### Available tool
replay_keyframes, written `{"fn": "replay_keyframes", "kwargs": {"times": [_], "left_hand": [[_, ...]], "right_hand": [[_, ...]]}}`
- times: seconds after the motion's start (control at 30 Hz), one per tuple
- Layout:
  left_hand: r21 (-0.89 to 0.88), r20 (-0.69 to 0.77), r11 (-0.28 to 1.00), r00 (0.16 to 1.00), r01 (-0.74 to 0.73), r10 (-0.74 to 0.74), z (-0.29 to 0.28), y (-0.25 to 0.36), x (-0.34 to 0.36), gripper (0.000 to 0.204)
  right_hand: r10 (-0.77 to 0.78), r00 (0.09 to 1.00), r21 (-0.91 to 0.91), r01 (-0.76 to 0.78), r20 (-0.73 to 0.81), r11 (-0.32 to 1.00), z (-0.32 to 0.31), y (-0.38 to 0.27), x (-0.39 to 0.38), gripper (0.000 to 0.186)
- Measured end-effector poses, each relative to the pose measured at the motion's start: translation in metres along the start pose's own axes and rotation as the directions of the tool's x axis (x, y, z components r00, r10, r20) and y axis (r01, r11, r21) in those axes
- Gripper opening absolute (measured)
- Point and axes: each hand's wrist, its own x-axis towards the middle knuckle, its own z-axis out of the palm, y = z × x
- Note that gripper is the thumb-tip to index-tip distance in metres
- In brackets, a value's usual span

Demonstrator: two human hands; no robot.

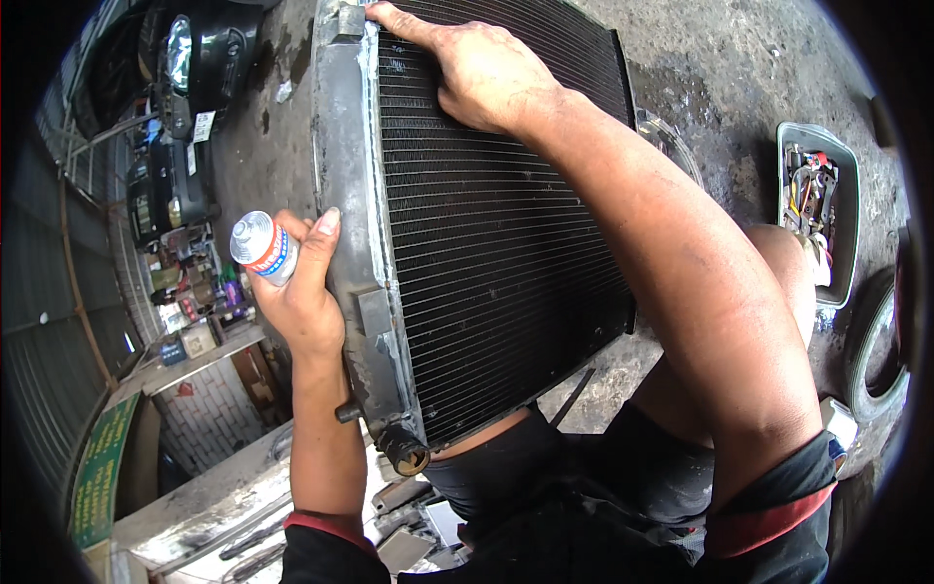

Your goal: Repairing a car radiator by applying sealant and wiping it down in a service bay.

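Observation:
A large car radiator (486,234) with a black finned core and a grey metal side tank (345,185) stands tilted against my lap. My right hand (482,73) lies across the top of the core, fingers reaching the upper corner. My left hand (302,282) grips a small silver can (261,246) with a red and blue label, held against the outer edge of the side tank, thumb resting on the tank. A round outlet pipe (402,451) sticks out at the tank's lower end.
Stained concrete floor (739,88) lies behind the radiator. A grey tray (844,209) of wires and small parts sits at right, a tyre (876,350) below it. Dark vehicles (195,68) and cluttered shelves stand at left. Tools lie on a bench (214,496) below.

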Motion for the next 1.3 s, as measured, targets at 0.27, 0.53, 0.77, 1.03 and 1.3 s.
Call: {"fn": "replay_keyframes", "kwargs": {"times": [0.27,0.53,0.77,1.03,1.3], "left_hand": [[0.032,0.001,1.000,1.000,0.000,0.000,-0.004,-0.002,-0.004,0.024],[0.034,-0.018,0.999,1.000,0.013,-0.012,-0.006,-0.007,0.000,0.024],[0.058,-0.012,0.998,1.000,0.026,-0.025,-0.005,-0.006,0.000,0.024],[0.019,-0.048,1.000,0.999,0.005,-0.005,0.005,0.003,-0.002,0.027],[0.039,-0.039,0.999,0.999,-0.012,0.014,-0.002,-0.005,-0.003,0.025]], "right_hand": [[-0.130,0.990,-0.002,0.130,-0.045,0.991,0.012,0.008,-0.008,0.075],[-0.131,0.990,-0.063,0.135,0.059,0.989,0.014,-0.004,-0.018,0.068],[-0.078,0.997,-0.146,0.080,0.015,0.986,0.011,-0.025,-0.020,0.058],[0.041,0.999,-0.151,-0.037,0.020,0.988,0.005,-0.018,0.001,0.068],[0.005,0.997,0.101,-0.013,0.076,0.995,0.005,0.000,0.006,0.082]]}}
